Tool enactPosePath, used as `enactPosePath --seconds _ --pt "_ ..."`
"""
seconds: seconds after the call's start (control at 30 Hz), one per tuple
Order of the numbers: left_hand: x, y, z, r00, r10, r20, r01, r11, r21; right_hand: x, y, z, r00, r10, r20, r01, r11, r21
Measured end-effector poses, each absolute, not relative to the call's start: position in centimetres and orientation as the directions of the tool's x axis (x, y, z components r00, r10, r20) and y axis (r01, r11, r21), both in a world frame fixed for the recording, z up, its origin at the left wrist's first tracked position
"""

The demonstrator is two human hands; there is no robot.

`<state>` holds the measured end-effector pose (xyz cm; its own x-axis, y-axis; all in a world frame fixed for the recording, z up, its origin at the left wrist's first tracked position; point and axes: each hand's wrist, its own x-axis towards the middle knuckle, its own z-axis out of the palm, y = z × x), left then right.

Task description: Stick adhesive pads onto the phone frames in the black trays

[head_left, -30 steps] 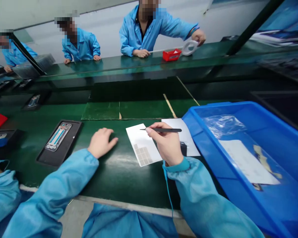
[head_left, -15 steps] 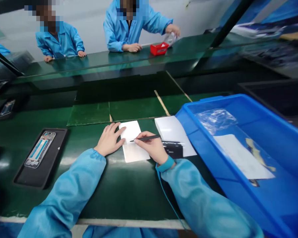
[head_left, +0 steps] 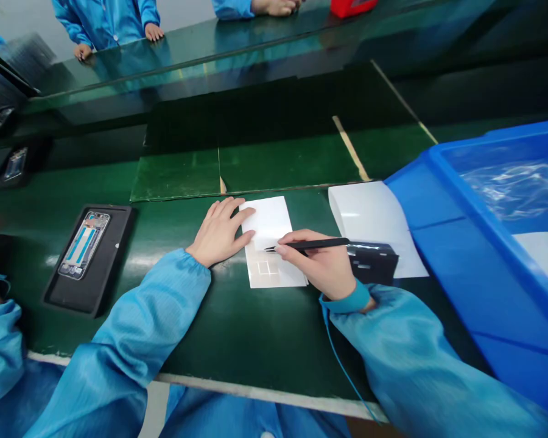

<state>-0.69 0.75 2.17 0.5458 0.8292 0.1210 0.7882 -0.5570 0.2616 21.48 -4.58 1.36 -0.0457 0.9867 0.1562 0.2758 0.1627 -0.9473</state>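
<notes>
My left hand (head_left: 221, 230) lies flat with fingers spread, pressing down the left edge of a small white sheet (head_left: 271, 221) on the green belt. My right hand (head_left: 322, 264) is closed on black tweezers (head_left: 308, 244), whose tips point left and touch the sheet near its middle. Faint square patches show on the sheet's near part. A small black box (head_left: 374, 261) sits right behind my right hand.
A black tray (head_left: 114, 267) holding a phone frame (head_left: 83, 244) lies to the left. A second white sheet (head_left: 369, 216) and a big blue bin (head_left: 475, 243) stand on the right. Other people's hands rest on the far counter (head_left: 155, 30). A red box (head_left: 347, 6) is at the top.
My left hand moved right onto the sheet's edge and now holds it down. The tweezers came down to the sheet. The camera tilted lower and closer.
</notes>
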Motion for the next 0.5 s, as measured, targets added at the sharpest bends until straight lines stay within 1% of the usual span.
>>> enactPosePath --seconds 0.2,0.37,0.5 --pt "-0.64 0.77 2.20 0.539 0.834 0.118 0.790 -0.549 0.271 21.15 -4.51 2.12 -0.135 0.982 0.135 0.347 0.175 -0.921" --pt "-0.66 0.74 2.00 0.548 0.822 0.153 0.781 -0.568 0.259 21.09 -4.63 2.22 -0.146 0.978 0.147 0.352 0.190 -0.916" --pt "-0.63 0.70 2.03 0.543 0.828 0.144 0.786 -0.561 0.259 21.14 -4.61 2.00 -0.140 0.981 0.138 0.362 0.180 -0.914"
